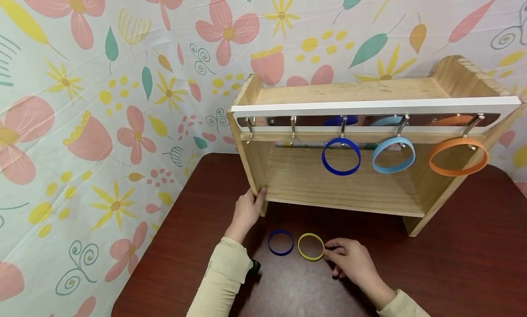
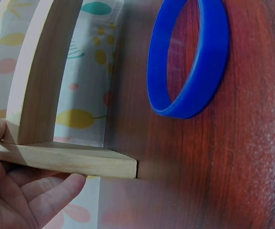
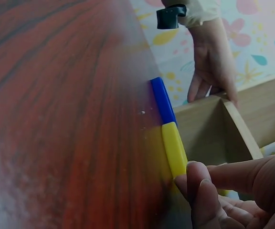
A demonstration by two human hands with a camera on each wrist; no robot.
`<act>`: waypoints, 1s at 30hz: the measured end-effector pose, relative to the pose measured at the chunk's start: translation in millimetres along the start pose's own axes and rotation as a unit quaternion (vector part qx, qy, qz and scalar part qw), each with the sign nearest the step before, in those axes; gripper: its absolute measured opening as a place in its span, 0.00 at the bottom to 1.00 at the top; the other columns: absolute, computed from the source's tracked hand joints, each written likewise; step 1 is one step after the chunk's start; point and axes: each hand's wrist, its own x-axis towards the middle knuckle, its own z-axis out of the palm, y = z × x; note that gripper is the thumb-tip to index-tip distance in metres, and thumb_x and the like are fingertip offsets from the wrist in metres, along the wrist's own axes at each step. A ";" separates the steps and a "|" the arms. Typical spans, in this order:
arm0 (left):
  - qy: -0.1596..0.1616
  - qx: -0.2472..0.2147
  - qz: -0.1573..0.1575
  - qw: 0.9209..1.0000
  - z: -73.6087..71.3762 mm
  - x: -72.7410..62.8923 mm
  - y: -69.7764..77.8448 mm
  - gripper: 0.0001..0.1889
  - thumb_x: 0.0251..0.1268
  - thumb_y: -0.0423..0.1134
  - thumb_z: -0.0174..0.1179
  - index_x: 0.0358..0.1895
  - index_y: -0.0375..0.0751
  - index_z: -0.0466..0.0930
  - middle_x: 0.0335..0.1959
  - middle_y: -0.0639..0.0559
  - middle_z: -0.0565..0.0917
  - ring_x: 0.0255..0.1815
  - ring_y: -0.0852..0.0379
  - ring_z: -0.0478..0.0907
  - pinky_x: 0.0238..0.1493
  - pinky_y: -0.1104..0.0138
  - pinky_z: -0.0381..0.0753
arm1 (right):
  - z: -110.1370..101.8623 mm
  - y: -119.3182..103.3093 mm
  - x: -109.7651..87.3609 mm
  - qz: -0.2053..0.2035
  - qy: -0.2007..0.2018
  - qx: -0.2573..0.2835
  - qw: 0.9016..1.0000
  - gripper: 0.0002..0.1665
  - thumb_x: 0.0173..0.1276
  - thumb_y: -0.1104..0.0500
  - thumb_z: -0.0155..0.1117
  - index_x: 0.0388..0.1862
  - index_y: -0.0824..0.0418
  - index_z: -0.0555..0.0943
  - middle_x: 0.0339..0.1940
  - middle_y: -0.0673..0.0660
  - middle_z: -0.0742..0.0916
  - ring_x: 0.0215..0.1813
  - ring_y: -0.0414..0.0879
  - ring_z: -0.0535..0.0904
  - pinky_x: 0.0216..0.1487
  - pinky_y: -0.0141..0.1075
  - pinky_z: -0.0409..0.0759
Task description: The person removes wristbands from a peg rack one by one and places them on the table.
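My left hand (image 1: 246, 212) grips the lower left side panel of a small wooden shelf (image 1: 346, 175), thumb on the inner side and fingers outside. In the left wrist view, that panel's end (image 2: 89, 162) lies between thumb and fingers. At the right edge of a yellow silicone wristband (image 1: 311, 258), my right hand (image 1: 354, 262) pinches the band with thumb and forefinger. The band lies on the table, and the right wrist view shows the fingertips (image 3: 197, 174) on its near end. Just left of it lies a dark blue wristband (image 1: 281, 253), untouched.
Across the shelf's front runs a white rail (image 1: 370, 105) with several metal hooks. From three of them hang a blue band (image 1: 341, 173), a light blue band (image 1: 394, 169) and an orange band (image 1: 459, 172). The two left hooks (image 1: 293, 130) hold nothing. Flowered cloth (image 1: 164, 79) backs the dark table (image 1: 185, 225).
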 end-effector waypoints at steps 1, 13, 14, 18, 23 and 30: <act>0.000 -0.001 0.002 1.000 -0.1 -0.1 0.2 0.20 0.76 0.53 0.49 0.50 0.40 0.80 0.32 0.45 0.86 0.30 0.52 0.83 0.30 0.59 0.80 | -1.2 -0.4 -0.6 -0.004 0.000 0.000 1.000 0.12 0.63 0.62 0.69 0.45 0.65 0.83 0.21 0.52 0.86 0.16 0.48 0.78 0.18 0.37 0.77; 0.002 0.005 0.001 1.000 0.0 -1.1 0.2 0.20 0.76 0.53 0.49 0.49 0.41 0.80 0.32 0.45 0.86 0.30 0.51 0.83 0.31 0.59 0.80 | -21.4 -10.8 -6.2 -0.076 0.051 -0.005 0.996 0.08 0.65 0.63 0.68 0.43 0.61 0.85 0.32 0.55 0.88 0.19 0.44 0.80 0.21 0.34 0.77; 0.002 0.005 0.002 1.000 0.0 -1.0 0.2 0.20 0.76 0.53 0.49 0.49 0.41 0.80 0.32 0.45 0.86 0.31 0.51 0.83 0.32 0.58 0.80 | -22.9 -11.7 -6.5 -0.081 0.056 0.000 0.995 0.08 0.66 0.63 0.68 0.43 0.61 0.85 0.33 0.55 0.88 0.19 0.44 0.81 0.21 0.34 0.78; 0.003 0.004 0.003 1.000 0.2 -0.1 0.2 0.20 0.76 0.53 0.49 0.49 0.40 0.80 0.33 0.44 0.86 0.32 0.50 0.83 0.33 0.58 0.81 | -27.6 -15.7 -8.1 -0.101 0.070 0.027 0.992 0.08 0.66 0.62 0.69 0.44 0.61 0.85 0.34 0.58 0.88 0.20 0.45 0.82 0.23 0.35 0.80; 0.002 0.004 0.004 1.000 0.5 0.0 -0.2 0.20 0.76 0.54 0.48 0.50 0.40 0.80 0.33 0.45 0.86 0.31 0.51 0.83 0.32 0.59 0.81 | -33.4 -20.8 -9.3 -0.124 0.082 0.053 0.987 0.09 0.66 0.62 0.68 0.44 0.62 0.84 0.38 0.61 0.88 0.21 0.46 0.83 0.24 0.38 0.81; 0.003 0.002 0.004 1.000 0.6 -0.3 -0.3 0.20 0.76 0.53 0.49 0.50 0.40 0.80 0.33 0.44 0.86 0.30 0.51 0.83 0.31 0.59 0.80 | -42.0 -26.8 -10.1 -0.148 0.088 0.057 0.983 0.11 0.66 0.60 0.68 0.47 0.60 0.84 0.38 0.58 0.89 0.21 0.46 0.83 0.23 0.39 0.81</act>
